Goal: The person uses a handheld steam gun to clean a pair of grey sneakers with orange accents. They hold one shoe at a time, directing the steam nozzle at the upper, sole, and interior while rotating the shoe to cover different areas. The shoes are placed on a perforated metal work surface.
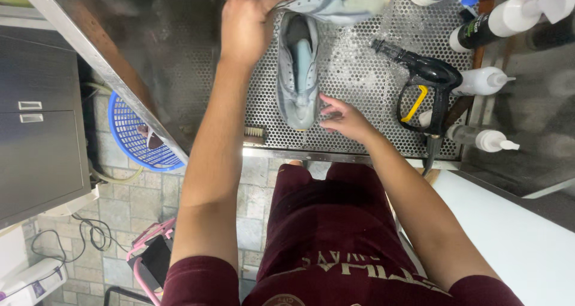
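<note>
While the left hand (251, 20) pinches a second shoe's (335, 3) edge, the right hand (344, 119), grip spread, seemingly touches the grey shoe (297, 72).

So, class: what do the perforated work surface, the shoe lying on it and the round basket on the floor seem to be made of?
Work surface: metal, probably stainless steel; grey sheen, even punched holes.
Shoe: soft grey-blue upper, likely fabric or suede; matte, stitched panels.
Basket: blue plastic; moulded lattice, uniform bright colour.

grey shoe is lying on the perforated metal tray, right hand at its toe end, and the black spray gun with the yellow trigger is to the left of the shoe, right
Not quite. In the head view the black spray gun lies to the right of the grey shoe, not the left. The shoe does lie on the perforated metal tray, with the right hand at its near end.
</note>
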